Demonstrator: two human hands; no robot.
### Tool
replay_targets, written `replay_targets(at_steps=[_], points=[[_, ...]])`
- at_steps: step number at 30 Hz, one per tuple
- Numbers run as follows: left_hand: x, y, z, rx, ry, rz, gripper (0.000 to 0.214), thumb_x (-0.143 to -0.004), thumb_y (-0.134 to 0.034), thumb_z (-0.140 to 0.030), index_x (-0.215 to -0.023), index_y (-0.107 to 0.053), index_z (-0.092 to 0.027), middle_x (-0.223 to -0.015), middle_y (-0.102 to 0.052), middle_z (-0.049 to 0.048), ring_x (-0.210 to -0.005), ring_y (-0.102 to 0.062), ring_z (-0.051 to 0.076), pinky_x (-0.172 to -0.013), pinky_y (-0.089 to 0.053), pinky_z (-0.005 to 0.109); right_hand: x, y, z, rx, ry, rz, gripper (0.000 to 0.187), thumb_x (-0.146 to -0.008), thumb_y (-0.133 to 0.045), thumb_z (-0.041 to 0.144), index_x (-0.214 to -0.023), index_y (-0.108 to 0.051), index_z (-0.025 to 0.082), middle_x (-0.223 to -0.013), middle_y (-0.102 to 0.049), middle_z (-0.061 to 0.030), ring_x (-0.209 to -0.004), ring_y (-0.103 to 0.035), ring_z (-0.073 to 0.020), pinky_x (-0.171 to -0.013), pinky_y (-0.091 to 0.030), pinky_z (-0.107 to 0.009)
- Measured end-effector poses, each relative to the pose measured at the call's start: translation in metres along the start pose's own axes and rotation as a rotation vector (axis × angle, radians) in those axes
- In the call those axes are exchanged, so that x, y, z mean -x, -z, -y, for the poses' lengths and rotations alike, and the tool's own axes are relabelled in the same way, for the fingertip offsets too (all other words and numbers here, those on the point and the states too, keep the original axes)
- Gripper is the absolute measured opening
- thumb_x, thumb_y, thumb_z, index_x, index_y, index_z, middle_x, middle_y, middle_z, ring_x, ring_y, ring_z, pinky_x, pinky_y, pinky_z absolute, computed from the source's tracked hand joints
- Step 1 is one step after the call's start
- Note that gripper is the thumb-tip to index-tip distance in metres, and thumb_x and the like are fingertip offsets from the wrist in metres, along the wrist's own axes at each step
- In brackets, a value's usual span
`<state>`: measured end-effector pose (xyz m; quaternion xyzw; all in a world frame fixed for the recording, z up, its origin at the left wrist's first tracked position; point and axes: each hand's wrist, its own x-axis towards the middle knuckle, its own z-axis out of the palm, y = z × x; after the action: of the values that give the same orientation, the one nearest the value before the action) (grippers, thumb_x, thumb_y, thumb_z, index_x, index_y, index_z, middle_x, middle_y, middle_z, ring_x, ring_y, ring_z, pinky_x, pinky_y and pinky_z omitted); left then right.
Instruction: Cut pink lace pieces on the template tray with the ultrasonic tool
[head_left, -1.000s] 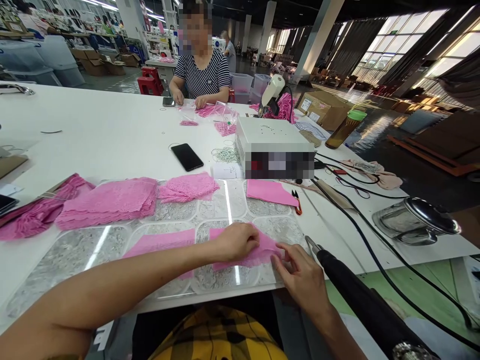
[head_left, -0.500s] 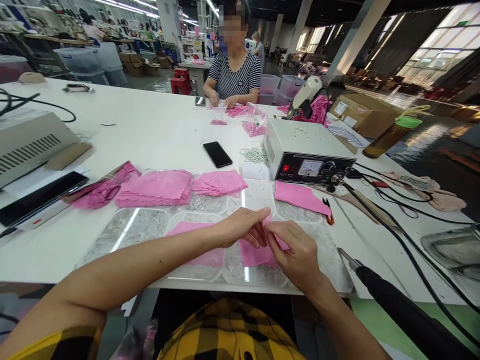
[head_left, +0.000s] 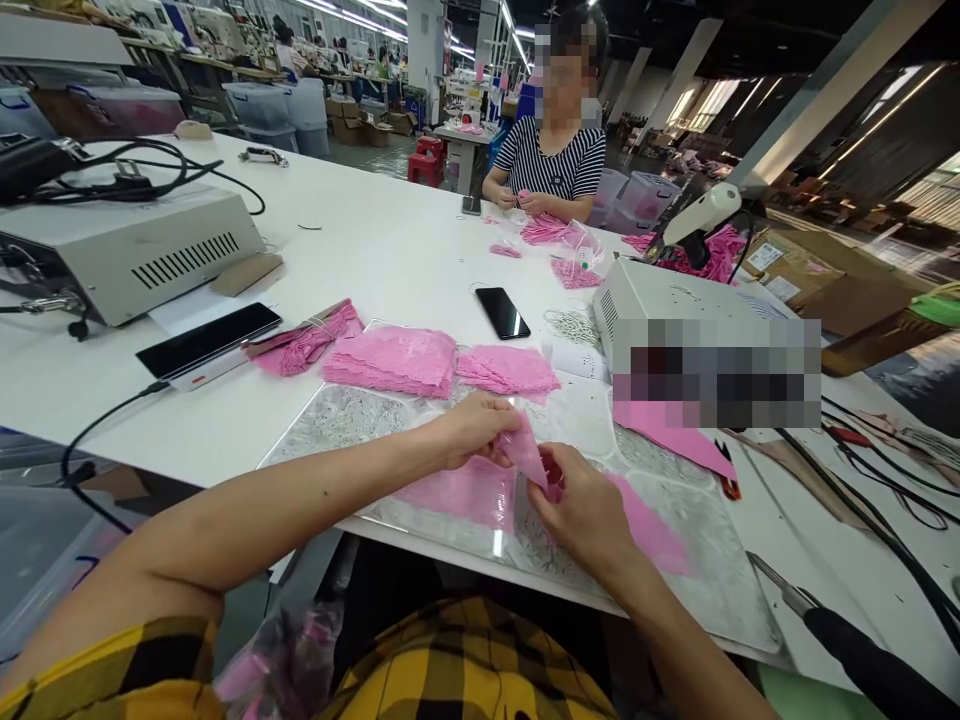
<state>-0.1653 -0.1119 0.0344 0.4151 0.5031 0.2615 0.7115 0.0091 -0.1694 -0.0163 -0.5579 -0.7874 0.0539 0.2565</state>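
The left hand (head_left: 480, 428) and the right hand (head_left: 581, 510) met over the mat (head_left: 345, 415) at the near edge of the table (head_left: 375, 250). Both were pinched on one pink piece (head_left: 525, 458), lifted into a small peak between them, with the left fingers at its upper edge and the right fingers closed on its lower corner. Exactly how many layers were pinched could not be told, since the fingers covered the fold. A second pink sheet (head_left: 469, 492) lay flat on the mat just under the left wrist. The piece looked thin, very light and limp, so it would likely sag wherever unsupported and crease easily. It was not fragile but prone to slip apart in layers. Corners and edges, taken with fingertips, seemed the best hold. A stack (head_left: 394, 360) of the same pink fabric sat further back on the mat
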Motion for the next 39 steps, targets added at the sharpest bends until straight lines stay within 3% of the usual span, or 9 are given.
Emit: replay_targets(at_steps=[4, 10, 17, 20, 22, 25, 27, 31, 39], points=[[0.012, 0.029, 0.005, -0.071, -0.018, -0.068, 0.009, -0.076, -0.051, -0.008, -0.071, -0.058, -0.012, -0.059, -0.064, 0.0006, -0.042, -0.056, 0.007, -0.043, -0.047, 0.017, 0.002, -0.006, 0.001, 0.021, 0.137, -0.065, 0.018, -0.076, -0.049, 0.011, -0.088, -0.06, 0.021, -0.082, -0.068, -0.0029, -0.067, -0.065, -0.0145, -0.055, -0.049, -0.025], [0.037, 0.076, 0.033, -0.279, 0.055, -0.153, 0.017, -0.068, -0.045, 0.0, -0.071, -0.056, -0.013, -0.048, -0.056, -0.0031, -0.04, -0.056, 0.01, -0.039, -0.043, 0.016, 0.005, -0.021, 0.011, 0.004, 0.494, -0.145, 0.022, -0.087, -0.048, 0.007, -0.096, -0.065, 0.018, -0.088, -0.069, -0.0062, -0.077, -0.066, -0.0137, -0.064, -0.054, -0.023], [0.059, 0.093, 0.05, -0.489, 0.015, -0.17, 0.026, -0.065, -0.051, -0.005, -0.086, -0.06, -0.016, -0.063, -0.057, -0.0054, -0.043, -0.059, 0.011, -0.039, -0.045, 0.017, 0.012, -0.02, 0.013, -0.094, 0.576, -0.018, 0.029, -0.086, -0.048, 0.003, -0.103, -0.065, 0.019, -0.086, -0.067, -0.0062, -0.077, -0.062, -0.0143, -0.067, -0.054, -0.026], [0.062, 0.098, 0.055, -0.545, -0.021, -0.166, 0.025, -0.065, -0.053, -0.009, -0.089, -0.061, -0.016, -0.065, -0.058, -0.0047, -0.044, -0.059, 0.011, -0.04, -0.045, 0.018, 0.009, -0.007, 0.007, -0.233, 0.494, 0.171, 0.032, -0.083, -0.048, 0.006, -0.106, -0.064, 0.021, -0.094, -0.067, -0.0069, -0.084, -0.063, -0.015, -0.07, -0.055, -0.027], [0.061, 0.101, 0.059, -0.569, -0.04, -0.167, 0.024, -0.066, -0.054, -0.012, -0.088, -0.06, -0.016, -0.065, -0.058, -0.0043, -0.045, -0.059, 0.012, -0.041, -0.046, 0.018, 0.002, -0.001, 0.003, -0.304, 0.337, 0.27, 0.025, -0.084, -0.049, 0.013, -0.102, -0.065, 0.021, -0.095, -0.066, -0.0073, -0.082, -0.063, -0.0151, -0.069, -0.054, -0.027], [0.06, 0.102, 0.062, -0.586, -0.061, -0.179, 0.019, -0.068, -0.054, -0.015, -0.086, -0.059, -0.016, -0.066, -0.056, -0.0036, -0.046, -0.058, 0.012, -0.041, -0.047, 0.02, -0.012, 0.0, -0.003, -0.274, 0.049, 0.319, 0.016, -0.084, -0.051, 0.026, -0.089, -0.066, 0.02, -0.081, -0.064, -0.0049, -0.067, -0.058, -0.0139, -0.061, -0.05, -0.028], [0.059, 0.101, 0.063, -0.587, -0.07, -0.188, 0.015, -0.069, -0.054, -0.017, -0.084, -0.058, -0.016, -0.066, -0.054, -0.0032, -0.047, -0.057, 0.012, -0.041, -0.049, 0.02, -0.02, -0.004, -0.003, -0.213, -0.064, 0.352, 0.015, -0.082, -0.053, 0.029, -0.083, -0.064, 0.02, -0.076, -0.063, -0.0029, -0.063, -0.056, -0.0137, -0.059, -0.047, -0.028], [0.06, 0.099, 0.061, -0.586, -0.08, -0.206, 0.008, -0.071, -0.053, -0.017, -0.078, -0.057, -0.016, -0.066, -0.052, -0.0027, -0.051, -0.057, 0.012, -0.044, -0.052, 0.022, -0.025, -0.01, 0.002, -0.16, -0.119, 0.413, 0.014, -0.08, -0.051, 0.028, -0.076, -0.061, 0.021, -0.071, -0.061, -0.001, -0.063, -0.054, -0.0137, -0.059, -0.042, -0.027], [0.066, 0.097, 0.057, -0.668, -0.082, -0.211, 0.007, -0.076, -0.05, -0.019, -0.073, -0.056, -0.016, -0.062, -0.055, -0.0024, -0.05, -0.062, 0.014, -0.045, -0.048, 0.021, -0.032, -0.006, 0.001, -0.142, -0.142, 0.403, 0.016, -0.081, -0.046, 0.028, -0.072, -0.058, 0.021, -0.07, -0.06, -0.0007, -0.061, -0.05, -0.0131, -0.058, -0.04, -0.027]])
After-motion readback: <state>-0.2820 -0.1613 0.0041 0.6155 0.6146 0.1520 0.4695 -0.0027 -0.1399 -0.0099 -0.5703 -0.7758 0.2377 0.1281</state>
